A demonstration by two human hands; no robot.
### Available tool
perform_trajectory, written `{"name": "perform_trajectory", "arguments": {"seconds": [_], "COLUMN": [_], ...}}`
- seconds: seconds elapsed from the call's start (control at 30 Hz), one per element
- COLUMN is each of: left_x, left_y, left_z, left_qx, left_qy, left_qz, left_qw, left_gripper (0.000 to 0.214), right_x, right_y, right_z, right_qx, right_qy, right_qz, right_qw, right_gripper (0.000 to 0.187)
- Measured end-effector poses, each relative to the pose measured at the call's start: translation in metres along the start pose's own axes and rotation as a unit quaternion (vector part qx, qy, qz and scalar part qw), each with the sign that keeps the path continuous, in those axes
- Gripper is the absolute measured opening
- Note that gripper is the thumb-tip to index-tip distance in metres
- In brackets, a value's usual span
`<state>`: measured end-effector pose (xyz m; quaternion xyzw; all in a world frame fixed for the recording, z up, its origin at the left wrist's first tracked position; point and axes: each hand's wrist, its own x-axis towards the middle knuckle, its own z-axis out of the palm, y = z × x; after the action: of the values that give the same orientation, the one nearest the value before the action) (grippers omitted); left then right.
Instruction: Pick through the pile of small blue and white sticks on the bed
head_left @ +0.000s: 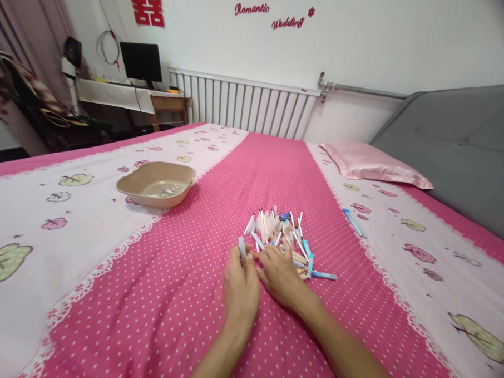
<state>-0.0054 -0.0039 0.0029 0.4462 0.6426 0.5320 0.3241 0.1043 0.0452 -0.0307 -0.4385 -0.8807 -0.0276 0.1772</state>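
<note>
My left hand (pixel 241 281) is closed around a pale blue pen-shaped piece (pixel 242 249) that stands nearly upright between thumb and fingers. Close beside it, my right hand (pixel 280 272) lies over the near edge of a loose pile of pens and thin white refills (pixel 274 226). Its fingers look apart and bent down onto the pile, and their tips are partly hidden. At the pile's right side are bright blue pen parts (pixel 308 250) and a blue pen (pixel 324 275).
A beige plastic basin (pixel 156 185) with a few small pieces inside sits on the pink dotted bedsheet (pixel 157 304) at the left. Another blue pen (pixel 354 223) lies to the right. Farther back are a pink pillow (pixel 372 164), a grey headboard (pixel 454 135) and a white railing (pixel 248 103).
</note>
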Motion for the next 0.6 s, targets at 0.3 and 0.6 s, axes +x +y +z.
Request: {"name": "perform_trajectory", "arguments": {"seconds": [0.3,0.6], "left_x": [0.001,-0.002], "left_y": [0.001,0.002], "left_z": [0.0,0.001], "left_qx": [0.017,0.027], "left_qy": [0.008,-0.005], "left_qz": [0.013,0.0], "left_qw": [1.0,1.0], "left_gripper": [0.02,0.021], "right_x": [0.007,0.004], "right_y": [0.006,0.02], "right_z": [-0.015,-0.056], "right_qx": [0.189,0.534], "right_qy": [0.097,0.205], "right_qz": [0.078,0.297], "right_qw": [0.974,0.764], "right_gripper": [0.009,0.029]}}
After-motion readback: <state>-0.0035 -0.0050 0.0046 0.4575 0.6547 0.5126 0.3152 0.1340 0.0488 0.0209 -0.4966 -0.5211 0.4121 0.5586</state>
